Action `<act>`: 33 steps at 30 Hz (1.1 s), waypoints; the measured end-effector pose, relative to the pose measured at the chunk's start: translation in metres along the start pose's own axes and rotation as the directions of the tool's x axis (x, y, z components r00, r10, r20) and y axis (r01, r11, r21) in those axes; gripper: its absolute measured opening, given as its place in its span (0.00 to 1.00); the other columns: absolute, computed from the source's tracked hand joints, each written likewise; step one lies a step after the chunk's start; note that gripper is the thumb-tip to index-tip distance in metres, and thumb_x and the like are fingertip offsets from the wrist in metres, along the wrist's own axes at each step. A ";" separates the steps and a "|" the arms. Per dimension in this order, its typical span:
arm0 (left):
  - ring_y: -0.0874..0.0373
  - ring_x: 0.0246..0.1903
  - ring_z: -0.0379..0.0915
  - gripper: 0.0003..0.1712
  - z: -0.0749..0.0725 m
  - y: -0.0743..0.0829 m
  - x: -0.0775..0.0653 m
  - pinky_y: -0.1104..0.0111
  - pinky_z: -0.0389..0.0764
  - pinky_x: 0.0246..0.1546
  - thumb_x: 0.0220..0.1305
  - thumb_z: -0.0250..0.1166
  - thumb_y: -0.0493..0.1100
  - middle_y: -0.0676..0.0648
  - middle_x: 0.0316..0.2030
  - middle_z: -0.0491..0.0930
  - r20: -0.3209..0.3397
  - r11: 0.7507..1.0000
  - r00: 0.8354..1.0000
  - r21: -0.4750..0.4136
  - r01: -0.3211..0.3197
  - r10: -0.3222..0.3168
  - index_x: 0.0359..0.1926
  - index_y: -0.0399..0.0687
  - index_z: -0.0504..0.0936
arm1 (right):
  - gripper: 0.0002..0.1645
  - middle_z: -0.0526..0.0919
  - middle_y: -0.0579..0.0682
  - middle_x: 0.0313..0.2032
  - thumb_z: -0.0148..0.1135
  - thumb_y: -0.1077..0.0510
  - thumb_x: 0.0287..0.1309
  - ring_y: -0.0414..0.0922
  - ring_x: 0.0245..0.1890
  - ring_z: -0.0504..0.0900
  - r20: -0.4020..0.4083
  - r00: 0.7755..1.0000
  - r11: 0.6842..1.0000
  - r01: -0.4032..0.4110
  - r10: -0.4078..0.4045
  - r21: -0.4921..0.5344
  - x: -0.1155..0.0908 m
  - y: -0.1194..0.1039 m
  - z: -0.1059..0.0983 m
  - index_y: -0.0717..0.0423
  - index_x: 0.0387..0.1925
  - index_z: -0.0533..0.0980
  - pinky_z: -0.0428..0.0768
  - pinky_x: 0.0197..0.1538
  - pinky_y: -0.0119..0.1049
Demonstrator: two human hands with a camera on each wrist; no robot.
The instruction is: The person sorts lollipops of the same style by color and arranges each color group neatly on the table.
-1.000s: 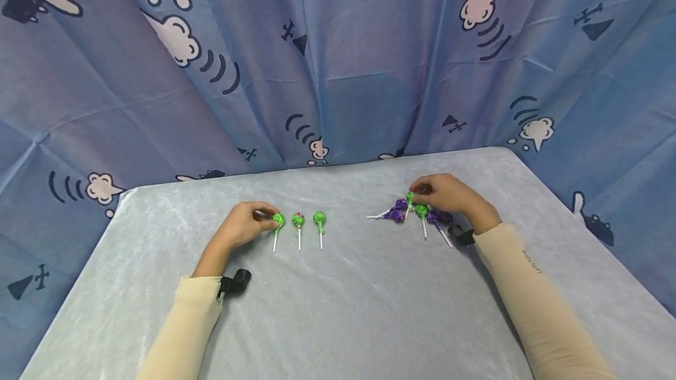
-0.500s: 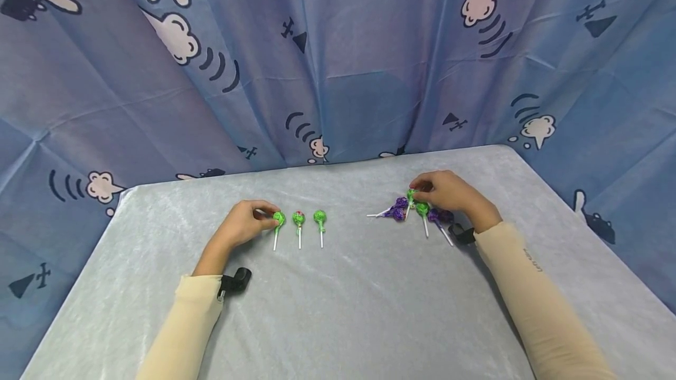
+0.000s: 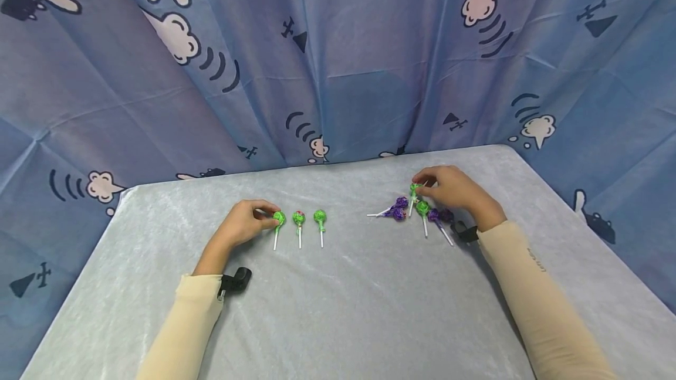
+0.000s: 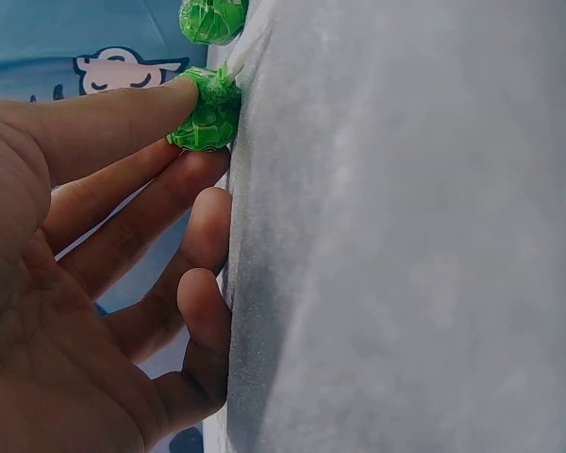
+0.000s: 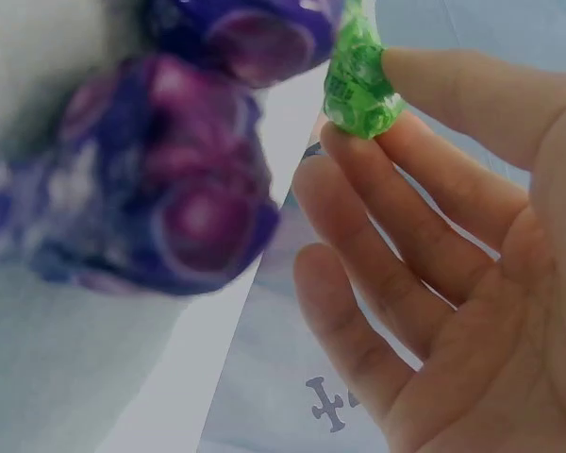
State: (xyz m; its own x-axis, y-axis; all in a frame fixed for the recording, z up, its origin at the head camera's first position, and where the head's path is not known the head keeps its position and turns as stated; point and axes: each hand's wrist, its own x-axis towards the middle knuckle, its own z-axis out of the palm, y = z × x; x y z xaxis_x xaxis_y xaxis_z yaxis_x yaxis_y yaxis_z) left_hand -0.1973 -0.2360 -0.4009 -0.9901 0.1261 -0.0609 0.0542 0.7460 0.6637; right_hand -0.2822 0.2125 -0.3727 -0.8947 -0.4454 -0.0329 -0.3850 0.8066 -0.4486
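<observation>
My left hand pinches the green-wrapped head of a lollipop between thumb and fingertips; its white stick points toward me. This lollipop is leftmost in a row, beside a green one with a red-marked top and a plain green one. On the right, my right hand pinches another green lollipop by its head, stick slanting down. Just below that hand lies a green lollipop. Purple lollipops lie on both sides of it, one pair to the left and others partly under the wrist.
A pale grey cloth covers the table. Behind and at the sides hangs a blue patterned curtain. Black wrist cameras sit on the left and right wrists, the right one close to the purple lollipops.
My right hand has moved slightly back and to the right with the green lollipop, away from the purple pair. My left hand has stayed on its lollipop.
</observation>
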 end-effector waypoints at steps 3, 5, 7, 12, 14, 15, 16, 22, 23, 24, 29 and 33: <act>0.49 0.46 0.81 0.16 0.000 0.000 0.000 0.62 0.77 0.41 0.60 0.71 0.44 0.42 0.49 0.85 0.002 1.000 1.000 0.000 0.001 -0.001 0.50 0.49 0.87 | 0.20 0.86 0.56 0.46 0.63 0.56 0.65 0.52 0.48 0.82 -0.007 1.000 1.000 0.005 -0.005 -0.001 0.000 0.000 -0.001 0.60 0.55 0.80 0.78 0.52 0.53; 0.49 0.46 0.81 0.16 0.000 0.000 0.000 0.62 0.77 0.41 0.60 0.71 0.44 0.42 0.49 0.85 0.004 1.000 1.000 -0.001 0.003 -0.003 0.50 0.49 0.87 | 0.19 0.86 0.56 0.46 0.63 0.56 0.65 0.52 0.47 0.82 -0.013 1.000 1.000 0.008 -0.008 0.000 0.000 0.000 -0.001 0.59 0.55 0.80 0.78 0.51 0.52; 0.49 0.46 0.81 0.17 0.000 0.000 0.000 0.62 0.77 0.41 0.60 0.71 0.44 0.42 0.49 0.85 0.006 1.000 1.000 -0.003 0.004 -0.003 0.50 0.49 0.87 | 0.19 0.86 0.56 0.46 0.63 0.56 0.65 0.52 0.47 0.82 -0.019 1.000 1.000 0.011 -0.011 0.000 0.000 0.000 -0.001 0.59 0.55 0.80 0.77 0.51 0.52; 0.49 0.46 0.81 0.17 0.000 0.000 0.000 0.63 0.77 0.40 0.60 0.71 0.44 0.42 0.49 0.85 0.010 1.000 1.000 -0.014 0.011 -0.010 0.51 0.49 0.86 | 0.19 0.86 0.55 0.46 0.64 0.55 0.65 0.51 0.47 0.82 -0.021 1.000 1.000 0.019 -0.019 -0.001 0.000 -0.001 -0.001 0.59 0.55 0.80 0.78 0.50 0.52; 0.49 0.46 0.81 0.17 0.000 0.000 0.000 0.63 0.77 0.40 0.60 0.71 0.44 0.42 0.49 0.85 0.011 1.000 1.000 -0.018 0.011 -0.011 0.51 0.49 0.86 | 0.19 0.86 0.55 0.46 0.63 0.55 0.65 0.51 0.47 0.82 -0.019 1.000 1.000 0.022 -0.022 -0.003 0.000 -0.002 -0.002 0.59 0.55 0.80 0.78 0.50 0.52; 0.49 0.46 0.81 0.17 0.000 0.000 0.000 0.63 0.77 0.40 0.60 0.71 0.44 0.42 0.49 0.85 0.010 1.000 1.000 -0.018 0.009 -0.009 0.51 0.49 0.86 | 0.19 0.86 0.55 0.46 0.63 0.55 0.65 0.51 0.47 0.82 -0.020 1.000 1.000 0.024 -0.024 -0.004 0.000 -0.002 -0.002 0.59 0.55 0.80 0.78 0.50 0.52; 0.49 0.46 0.81 0.17 0.000 -0.001 0.000 0.63 0.77 0.40 0.60 0.71 0.44 0.42 0.49 0.85 0.010 1.000 1.000 -0.019 0.007 -0.006 0.51 0.49 0.86 | 0.19 0.86 0.55 0.47 0.63 0.55 0.66 0.51 0.48 0.82 -0.023 0.999 1.000 0.025 -0.026 -0.007 0.000 -0.003 -0.003 0.58 0.55 0.80 0.78 0.50 0.51; 0.49 0.46 0.81 0.16 -0.001 -0.001 0.000 0.61 0.78 0.42 0.60 0.71 0.44 0.42 0.49 0.85 -0.001 1.000 1.000 -0.016 -0.006 0.006 0.50 0.49 0.87 | 0.18 0.87 0.54 0.47 0.64 0.54 0.65 0.51 0.48 0.82 -0.043 0.996 0.997 0.072 -0.072 -0.009 0.001 -0.013 -0.005 0.57 0.54 0.81 0.78 0.51 0.51; 0.49 0.45 0.81 0.16 -0.001 -0.001 0.000 0.61 0.78 0.42 0.60 0.71 0.44 0.42 0.49 0.85 -0.003 1.000 1.000 -0.016 -0.006 0.006 0.50 0.49 0.87 | 0.18 0.87 0.53 0.47 0.64 0.54 0.65 0.50 0.48 0.83 -0.043 0.996 0.997 0.083 -0.083 -0.007 0.001 -0.014 -0.005 0.57 0.54 0.81 0.78 0.51 0.51; 0.49 0.45 0.81 0.16 -0.001 -0.002 0.000 0.61 0.77 0.42 0.60 0.71 0.44 0.42 0.49 0.85 -0.002 1.000 1.000 -0.016 -0.007 0.007 0.50 0.49 0.87 | 0.18 0.87 0.53 0.47 0.64 0.55 0.65 0.50 0.48 0.83 -0.043 0.995 0.996 0.092 -0.092 -0.006 0.001 -0.016 -0.005 0.57 0.54 0.81 0.78 0.51 0.51; 0.50 0.45 0.81 0.16 0.000 -0.002 0.000 0.63 0.77 0.41 0.60 0.71 0.44 0.42 0.50 0.85 0.005 1.000 1.000 -0.020 -0.015 0.015 0.50 0.49 0.87 | 0.17 0.87 0.51 0.46 0.64 0.55 0.65 0.49 0.47 0.82 -0.036 0.994 0.995 0.105 -0.104 0.002 0.000 -0.022 -0.003 0.56 0.53 0.82 0.78 0.51 0.49; 0.50 0.45 0.81 0.16 0.000 -0.001 0.000 0.63 0.77 0.41 0.60 0.71 0.44 0.42 0.49 0.85 0.003 1.000 1.000 -0.019 -0.003 0.003 0.50 0.50 0.87 | 0.18 0.86 0.50 0.47 0.63 0.53 0.66 0.48 0.48 0.82 -0.019 0.994 0.994 0.107 -0.107 0.015 0.004 -0.032 -0.001 0.54 0.55 0.81 0.78 0.50 0.48</act>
State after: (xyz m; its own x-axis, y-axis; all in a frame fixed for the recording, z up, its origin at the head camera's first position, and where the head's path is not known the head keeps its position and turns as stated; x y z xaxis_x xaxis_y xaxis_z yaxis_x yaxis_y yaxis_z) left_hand -0.1975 -0.2366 -0.4017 -0.9896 0.1302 -0.0609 0.0548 0.7331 0.6779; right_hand -0.2736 0.1859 -0.3576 -0.8526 -0.5216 0.0324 -0.4753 0.7482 -0.4629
